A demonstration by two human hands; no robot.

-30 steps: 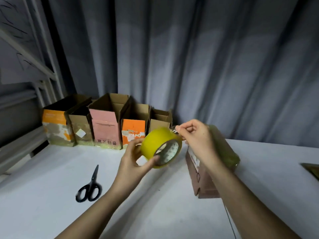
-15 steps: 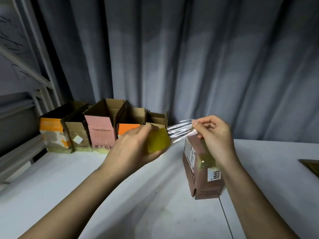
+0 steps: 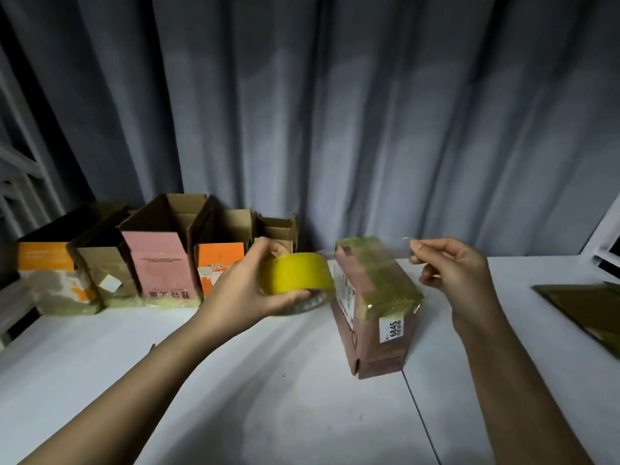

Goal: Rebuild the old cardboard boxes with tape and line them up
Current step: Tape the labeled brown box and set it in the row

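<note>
your left hand [image 3: 245, 290] grips the yellow tape roll [image 3: 298, 278], thumb curled under its lower rim and fingers wrapped over the far side. your right hand [image 3: 453, 273] pinches the free end of the clear tape strip [image 3: 396, 250] between thumb and forefinger, the other fingers loosely curled below. the strip stretches from the roll to your right fingertips and passes just above the pink box [image 3: 372, 307], which stands on the white table [image 3: 268, 397] between your two hands, its top already covered in yellowish tape and a white label reading 6845 on its near face. whether the strip touches the box top you cannot tell. beyond your left fingers, five open boxes [image 3: 161, 260] stand side by side in a row against the grey curtain [image 3: 335, 129]. well to the right of your right fingers, a flat piece of cardboard [image 3: 583, 307] lies at the table's edge.
</note>
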